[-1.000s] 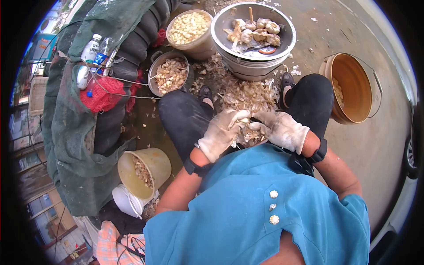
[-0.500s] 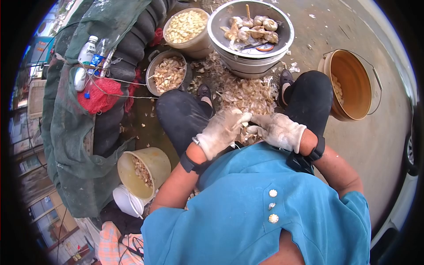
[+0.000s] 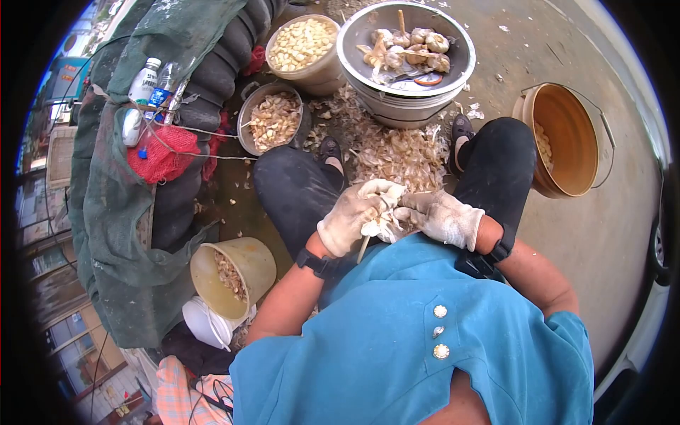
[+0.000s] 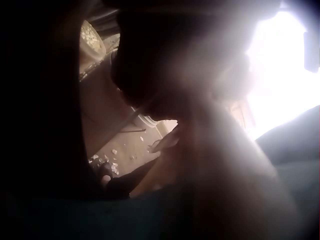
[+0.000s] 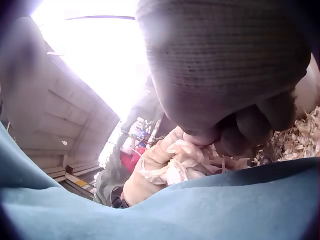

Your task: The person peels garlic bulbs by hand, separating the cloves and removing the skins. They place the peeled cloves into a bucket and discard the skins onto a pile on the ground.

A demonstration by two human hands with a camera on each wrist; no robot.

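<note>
Both hands wear off-white knit gloves and meet in front of the lap. My left hand (image 3: 350,216) grips a garlic bulb (image 3: 386,228), whose pale stem juts down toward the blue shirt. From the other side my right hand (image 3: 448,218) pinches at the same bulb, thumb and fingertips on its loose papery skin. Seen by the right wrist camera, the peeling garlic skin (image 5: 185,162) hangs between the left fingers and the curled right fingers (image 5: 250,125). The left wrist view is mostly dark and blurred.
A metal basin (image 3: 343,53) of garlic bulbs tops a stack of buckets ahead. Beside it stand a tub of peeled cloves (image 3: 312,78) and a pot of cloves (image 3: 301,127). An orange-brown bucket (image 3: 581,156) lies right, a cream bucket (image 3: 258,265) left. Skins (image 3: 400,159) litter the ground.
The hands have drawn slightly toward the body. The garlic's stem and loose white skin now show below the left hand, where earlier only a small pale bit showed between the fingertips.
</note>
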